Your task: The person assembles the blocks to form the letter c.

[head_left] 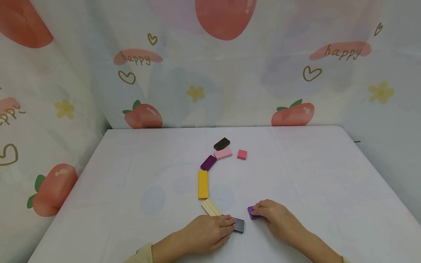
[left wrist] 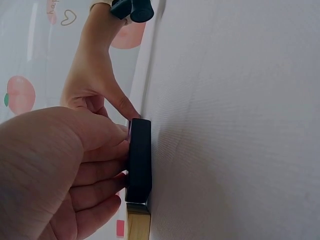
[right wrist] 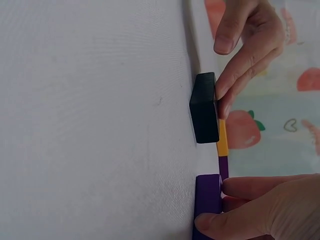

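Observation:
A black block [head_left: 239, 225] lies flat near the table's front edge. The straight fingertips of my left hand [head_left: 227, 224] rest on its top face. The left wrist view shows those fingers [left wrist: 107, 165] lying along the black block [left wrist: 139, 160]. Just right of it, my right hand [head_left: 263, 212] pinches a purple block [head_left: 251, 212]. In the right wrist view the thumb and fingers of my right hand [right wrist: 240, 210] pinch the purple block [right wrist: 207, 197]. Beyond it, my left hand [right wrist: 235, 75] touches the black block [right wrist: 205, 107]. A small gap separates the two blocks.
A curved row of flat blocks runs away from my hands: natural wood [head_left: 211, 207], yellow [head_left: 203, 184], dark purple [head_left: 208, 163], pink [head_left: 223, 153] and dark brown [head_left: 222, 144]. A red square block [head_left: 242, 154] lies apart. A white cloth covers the table [head_left: 329, 182], with strawberry-print fabric behind it.

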### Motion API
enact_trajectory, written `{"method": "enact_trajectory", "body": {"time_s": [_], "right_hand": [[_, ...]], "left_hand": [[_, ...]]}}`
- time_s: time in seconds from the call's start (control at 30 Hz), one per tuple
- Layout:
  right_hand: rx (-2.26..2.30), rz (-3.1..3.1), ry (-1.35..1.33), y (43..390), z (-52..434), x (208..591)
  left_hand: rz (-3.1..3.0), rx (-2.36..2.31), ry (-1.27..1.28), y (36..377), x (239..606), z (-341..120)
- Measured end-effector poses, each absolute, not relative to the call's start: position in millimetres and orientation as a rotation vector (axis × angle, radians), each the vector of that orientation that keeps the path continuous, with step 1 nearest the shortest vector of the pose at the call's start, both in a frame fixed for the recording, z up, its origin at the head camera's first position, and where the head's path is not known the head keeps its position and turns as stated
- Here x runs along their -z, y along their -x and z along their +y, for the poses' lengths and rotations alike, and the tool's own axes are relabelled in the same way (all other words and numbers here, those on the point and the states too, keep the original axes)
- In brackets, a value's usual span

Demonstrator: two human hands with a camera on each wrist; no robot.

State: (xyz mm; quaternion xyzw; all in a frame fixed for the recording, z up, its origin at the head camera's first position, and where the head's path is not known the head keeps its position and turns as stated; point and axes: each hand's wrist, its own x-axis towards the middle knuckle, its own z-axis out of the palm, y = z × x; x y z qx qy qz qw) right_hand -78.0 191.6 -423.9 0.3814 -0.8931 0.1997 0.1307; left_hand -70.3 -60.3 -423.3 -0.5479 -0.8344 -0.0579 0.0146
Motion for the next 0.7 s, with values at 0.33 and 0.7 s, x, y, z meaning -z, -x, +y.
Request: {"method": "enact_trajectory", "body": {"time_s": [0.33,0.7], "right_hand": [[-0.596,-2.599,-1.115,73.2,190.4,424.7],[-0.603,-2.597,-1.144,67.5,188.4,424.5]], "left_hand": [[-2.609,0.189,1.71,70.2,422.6,-60.3],[-2.6,0.19,1.703,70.4,425.9,-60.5]]}}
